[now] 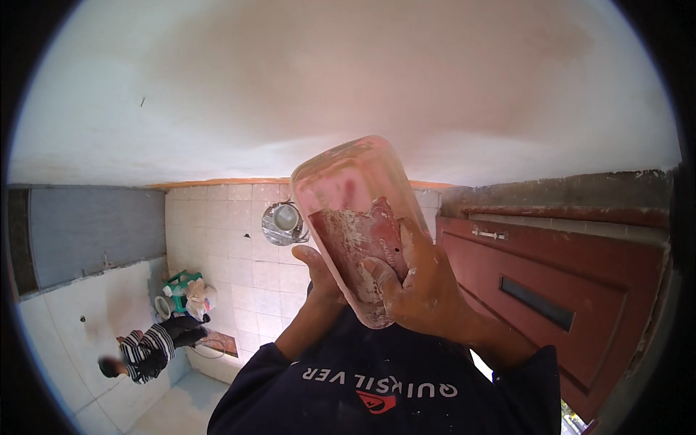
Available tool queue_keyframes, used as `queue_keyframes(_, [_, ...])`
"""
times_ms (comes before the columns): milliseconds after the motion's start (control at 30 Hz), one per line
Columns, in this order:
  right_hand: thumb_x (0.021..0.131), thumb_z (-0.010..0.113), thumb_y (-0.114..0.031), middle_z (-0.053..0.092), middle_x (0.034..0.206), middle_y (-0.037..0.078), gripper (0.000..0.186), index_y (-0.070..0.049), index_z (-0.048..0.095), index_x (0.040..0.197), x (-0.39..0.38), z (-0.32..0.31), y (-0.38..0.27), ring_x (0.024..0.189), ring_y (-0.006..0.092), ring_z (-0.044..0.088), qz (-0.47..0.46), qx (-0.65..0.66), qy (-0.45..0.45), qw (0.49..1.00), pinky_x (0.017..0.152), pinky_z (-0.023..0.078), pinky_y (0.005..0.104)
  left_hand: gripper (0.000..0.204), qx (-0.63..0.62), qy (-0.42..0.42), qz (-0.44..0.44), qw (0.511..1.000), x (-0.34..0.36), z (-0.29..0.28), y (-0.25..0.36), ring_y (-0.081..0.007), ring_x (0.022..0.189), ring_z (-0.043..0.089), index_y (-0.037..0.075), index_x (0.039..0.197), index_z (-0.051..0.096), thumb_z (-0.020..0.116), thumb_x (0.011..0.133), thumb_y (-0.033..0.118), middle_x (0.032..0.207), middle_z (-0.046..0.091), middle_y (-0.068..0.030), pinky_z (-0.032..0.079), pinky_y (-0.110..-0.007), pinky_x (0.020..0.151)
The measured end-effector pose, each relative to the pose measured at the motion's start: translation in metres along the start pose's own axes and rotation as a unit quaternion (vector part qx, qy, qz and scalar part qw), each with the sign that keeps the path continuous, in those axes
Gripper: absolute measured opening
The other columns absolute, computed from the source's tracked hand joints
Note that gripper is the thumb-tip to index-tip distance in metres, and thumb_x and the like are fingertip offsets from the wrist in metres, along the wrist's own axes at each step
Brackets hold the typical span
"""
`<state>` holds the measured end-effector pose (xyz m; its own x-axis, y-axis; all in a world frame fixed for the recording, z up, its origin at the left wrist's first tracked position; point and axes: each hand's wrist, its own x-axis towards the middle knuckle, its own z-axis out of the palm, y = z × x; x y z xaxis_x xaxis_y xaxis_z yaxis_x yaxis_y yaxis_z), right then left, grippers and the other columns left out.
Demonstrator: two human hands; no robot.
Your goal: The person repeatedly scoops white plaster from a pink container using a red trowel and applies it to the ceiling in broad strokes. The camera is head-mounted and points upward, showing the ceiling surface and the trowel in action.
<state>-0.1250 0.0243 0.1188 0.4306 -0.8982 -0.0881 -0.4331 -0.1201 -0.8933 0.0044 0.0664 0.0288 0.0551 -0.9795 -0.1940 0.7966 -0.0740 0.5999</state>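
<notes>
My left hand [324,274] supports a pink plastic tub [391,170] from its left side, with the thumb at the rim and the other fingers hidden beneath it. White putty smears coat the tub's inside. In my right hand [428,293] is a flat, dark red putty scraper [344,235], caked with pale putty. The fingers press on its face and the scraper lies across the tub's opening. Pale residue covers the skin of my right hand.
A pale plastered wall [348,72] rises close ahead. On the tiled floor [225,246] stands a smeared bucket [278,225]. To the left are a green stool [181,284], white buckets [164,307] and a person in a striped top [152,351]. A red-brown door [558,283] is at right.
</notes>
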Motion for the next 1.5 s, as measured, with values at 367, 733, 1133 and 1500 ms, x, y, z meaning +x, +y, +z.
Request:
queue_keyframes(367, [0.082,0.062,-0.007,0.063,0.096,0.017,0.034,0.006,0.051,0.11,0.008,0.006,0.001,0.089,0.0197,0.062,0.045,0.104,-0.052,0.992,0.079,0.049,0.0324,0.088,-0.121,-0.074,-0.022,0.99,-0.001,-0.038,-0.005,-0.0298,0.116,0.051,0.001,0.135,0.033,0.074,0.072,0.046,0.13,0.047,-0.0168,0.045,-0.043,0.097])
queue_keyframes(733, [0.079,0.063,-0.005,0.06,0.077,0.022,0.041,0.008,0.047,0.114,0.003,0.001,-0.022,0.062,0.0382,0.063,-0.052,-0.036,0.0,0.998,0.053,0.05,0.0381,0.085,-0.128,-0.053,-0.016,0.99,0.005,-0.049,-0.002,-0.0293,0.115,0.051,0.001,0.135,0.034,0.073,0.073,0.045,0.129,0.048,-0.0165,0.046,-0.043,0.096])
queue_keyframes(1133, [0.075,0.062,-0.005,0.056,0.077,0.022,0.037,0.009,0.047,0.106,0.004,0.025,-0.008,0.068,0.0412,0.057,-0.112,-0.044,-0.003,0.993,0.061,0.047,0.0441,0.082,-0.131,-0.047,-0.025,0.99,0.006,-0.057,0.001,-0.0288,0.114,0.052,0.001,0.134,0.034,0.071,0.074,0.044,0.128,0.048,-0.0161,0.046,-0.042,0.095])
queue_keyframes(1500, [0.08,0.064,-0.007,0.062,0.089,0.024,0.042,0.008,0.047,0.114,0.023,0.031,-0.008,0.081,0.0331,0.065,-0.046,0.084,0.012,0.995,0.07,0.051,0.0358,0.08,-0.128,-0.043,-0.033,0.99,0.008,-0.064,0.008,-0.0283,0.113,0.052,0.001,0.134,0.035,0.07,0.076,0.043,0.128,0.049,-0.0158,0.046,-0.041,0.094])
